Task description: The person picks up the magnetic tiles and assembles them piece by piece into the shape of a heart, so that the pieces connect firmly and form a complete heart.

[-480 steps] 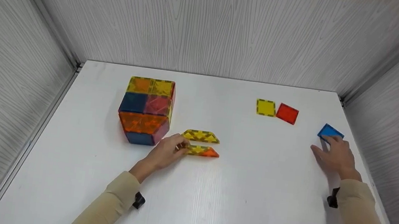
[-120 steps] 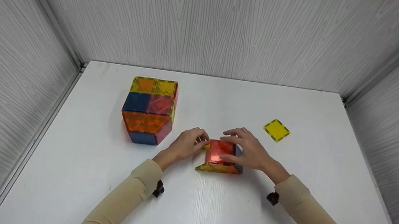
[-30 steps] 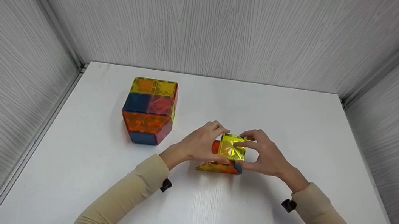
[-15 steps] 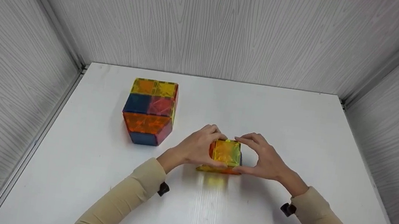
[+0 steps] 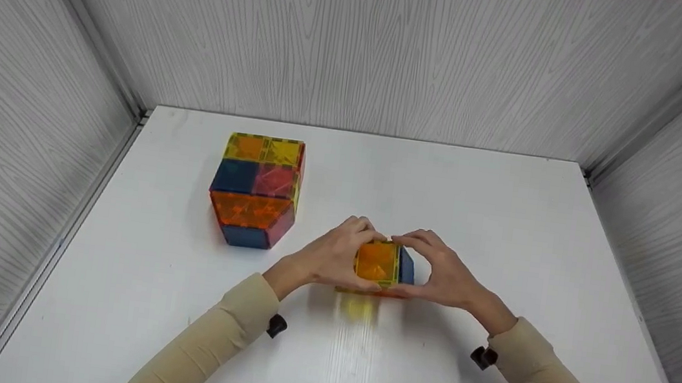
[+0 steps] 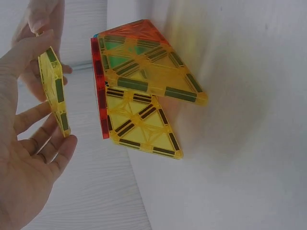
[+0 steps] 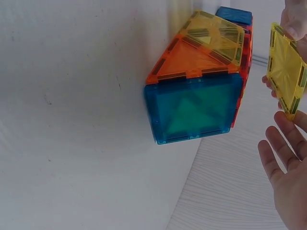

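Observation:
Both hands hold a translucent yellow square magnetic tile [image 5: 376, 261] by its edges, above a small magnetic-tile structure. My left hand [image 5: 333, 254] pinches its left part between thumb and fingers; my right hand [image 5: 451, 275] pinches near its right corners. In the left wrist view, a gap separates the yellow tile from the red square tile [image 6: 99, 91] topping the structure. Two slanted walls, a yellow-and-orange one [image 6: 156, 69] and a yellow one [image 6: 141, 122], stand below the red tile, with the left end uncovered. A blue square tile [image 7: 194, 110] leans over the right end.
A larger multicoloured tile block [image 5: 254, 191] stands left of the hands on the white table [image 5: 169, 320]. Grey wood-grain panels [image 5: 365, 45] enclose the table at the back and both sides.
Earlier loose flat pieces now form the small structure. The yellow tile was picked up from the right; over the last second, both hands shifted it left above the red tile.

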The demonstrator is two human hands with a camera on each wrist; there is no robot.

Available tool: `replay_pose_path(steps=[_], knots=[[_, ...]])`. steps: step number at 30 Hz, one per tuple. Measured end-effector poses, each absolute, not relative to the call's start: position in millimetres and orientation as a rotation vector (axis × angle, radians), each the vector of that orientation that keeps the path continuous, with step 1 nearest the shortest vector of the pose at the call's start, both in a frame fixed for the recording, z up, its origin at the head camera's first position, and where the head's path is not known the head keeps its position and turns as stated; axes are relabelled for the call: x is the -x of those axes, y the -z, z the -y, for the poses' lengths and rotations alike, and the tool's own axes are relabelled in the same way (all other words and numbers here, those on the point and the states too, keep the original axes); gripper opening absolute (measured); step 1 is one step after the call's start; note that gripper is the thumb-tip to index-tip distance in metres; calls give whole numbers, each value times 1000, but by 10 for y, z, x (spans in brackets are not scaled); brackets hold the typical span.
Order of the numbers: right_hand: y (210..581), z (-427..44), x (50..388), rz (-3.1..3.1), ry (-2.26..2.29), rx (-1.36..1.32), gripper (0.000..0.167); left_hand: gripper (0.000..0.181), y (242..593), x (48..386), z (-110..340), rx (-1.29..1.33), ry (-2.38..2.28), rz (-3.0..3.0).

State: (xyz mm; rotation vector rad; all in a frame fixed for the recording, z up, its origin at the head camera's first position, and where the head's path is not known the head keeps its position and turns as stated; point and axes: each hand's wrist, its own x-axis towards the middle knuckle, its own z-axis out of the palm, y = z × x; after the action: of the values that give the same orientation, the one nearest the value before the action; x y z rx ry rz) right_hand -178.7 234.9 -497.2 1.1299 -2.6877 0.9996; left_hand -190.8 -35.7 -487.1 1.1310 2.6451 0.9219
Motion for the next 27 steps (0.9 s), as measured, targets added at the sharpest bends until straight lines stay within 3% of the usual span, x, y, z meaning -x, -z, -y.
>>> replay_pose_path(steps=[5,18,27], knots=[[5032,-2392,1824,2804,-1016,-1031,92,78,4956,1926,521,-1019,-987,-2625],[5242,-2495,1935,3044,-989,-866,97,77,5284,1980,804,-807,-1114,-2545],[5290,-2492,1964,3062,-993,-881,91,78,5441,2024,819,-733,-1148,-2503]])
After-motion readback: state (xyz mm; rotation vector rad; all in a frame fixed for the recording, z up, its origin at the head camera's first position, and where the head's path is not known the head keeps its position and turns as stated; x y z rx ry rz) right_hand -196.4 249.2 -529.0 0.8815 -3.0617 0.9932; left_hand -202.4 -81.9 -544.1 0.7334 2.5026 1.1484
